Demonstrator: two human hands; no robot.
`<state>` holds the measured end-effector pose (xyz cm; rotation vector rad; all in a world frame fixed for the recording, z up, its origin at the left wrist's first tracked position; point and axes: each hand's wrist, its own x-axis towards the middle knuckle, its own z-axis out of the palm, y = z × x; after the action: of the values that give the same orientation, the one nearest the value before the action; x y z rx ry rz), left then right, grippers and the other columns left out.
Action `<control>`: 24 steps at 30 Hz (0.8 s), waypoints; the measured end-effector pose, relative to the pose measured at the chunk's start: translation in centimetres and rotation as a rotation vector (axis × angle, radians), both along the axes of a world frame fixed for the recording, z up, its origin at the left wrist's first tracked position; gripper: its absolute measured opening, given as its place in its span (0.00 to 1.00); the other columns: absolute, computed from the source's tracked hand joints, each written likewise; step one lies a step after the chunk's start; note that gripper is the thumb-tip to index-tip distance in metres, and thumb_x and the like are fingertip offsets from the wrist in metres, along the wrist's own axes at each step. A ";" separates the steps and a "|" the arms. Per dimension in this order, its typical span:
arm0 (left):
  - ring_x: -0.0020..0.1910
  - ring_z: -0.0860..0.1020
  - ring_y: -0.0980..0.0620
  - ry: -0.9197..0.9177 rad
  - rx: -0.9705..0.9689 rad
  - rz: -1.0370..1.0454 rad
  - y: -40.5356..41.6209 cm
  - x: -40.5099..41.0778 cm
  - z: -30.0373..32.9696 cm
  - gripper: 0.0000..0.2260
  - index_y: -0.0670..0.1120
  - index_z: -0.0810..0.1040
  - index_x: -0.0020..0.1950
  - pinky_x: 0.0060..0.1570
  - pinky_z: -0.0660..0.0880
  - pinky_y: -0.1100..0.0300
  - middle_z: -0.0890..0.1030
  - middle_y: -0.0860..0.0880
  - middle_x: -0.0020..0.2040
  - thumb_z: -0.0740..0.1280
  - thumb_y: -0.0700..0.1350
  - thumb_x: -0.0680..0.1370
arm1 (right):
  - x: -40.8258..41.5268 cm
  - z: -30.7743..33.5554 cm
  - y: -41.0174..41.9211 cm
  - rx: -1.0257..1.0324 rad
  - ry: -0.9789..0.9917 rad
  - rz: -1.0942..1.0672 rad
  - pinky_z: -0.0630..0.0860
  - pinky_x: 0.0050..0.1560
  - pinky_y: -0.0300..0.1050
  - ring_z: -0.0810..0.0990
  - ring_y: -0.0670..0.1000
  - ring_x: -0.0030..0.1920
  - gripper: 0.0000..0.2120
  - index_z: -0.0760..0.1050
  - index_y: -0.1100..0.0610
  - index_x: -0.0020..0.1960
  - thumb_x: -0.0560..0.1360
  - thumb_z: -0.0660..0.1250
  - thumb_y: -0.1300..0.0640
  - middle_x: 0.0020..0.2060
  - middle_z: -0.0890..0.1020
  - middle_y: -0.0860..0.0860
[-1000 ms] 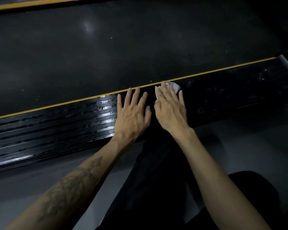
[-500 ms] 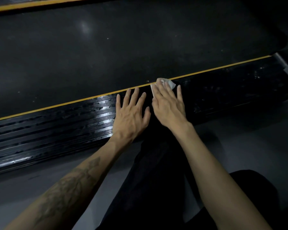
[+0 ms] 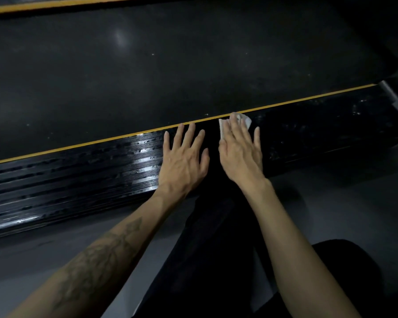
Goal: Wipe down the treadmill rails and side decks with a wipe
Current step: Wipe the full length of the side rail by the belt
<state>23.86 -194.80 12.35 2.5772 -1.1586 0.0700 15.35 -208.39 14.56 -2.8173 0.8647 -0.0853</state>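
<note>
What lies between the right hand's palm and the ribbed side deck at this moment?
In the head view, a white wipe lies under the fingers of the right hand, pressed flat on the side deck beside the yellow stripe.

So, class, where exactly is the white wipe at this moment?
In the head view, the wipe lies right of centre under the right hand's fingertips, on the ribbed side deck just below the yellow stripe.

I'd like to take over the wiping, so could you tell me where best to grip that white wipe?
Grip the wipe at its far right corner, coming from the right: only that edge pokes out beyond the right hand pressing it flat on the side deck.
</note>
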 end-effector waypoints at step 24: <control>0.82 0.57 0.43 -0.016 0.006 0.004 -0.3 -0.1 0.0 0.26 0.48 0.68 0.79 0.79 0.54 0.37 0.64 0.44 0.81 0.50 0.56 0.84 | -1.2 -0.3 0.2 0.004 -0.037 0.058 0.38 0.80 0.62 0.47 0.52 0.83 0.27 0.52 0.54 0.84 0.87 0.50 0.50 0.84 0.49 0.54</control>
<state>23.79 -195.13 12.30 2.5886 -1.1613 0.0878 14.12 -208.19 14.22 -2.8246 0.7742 -0.1271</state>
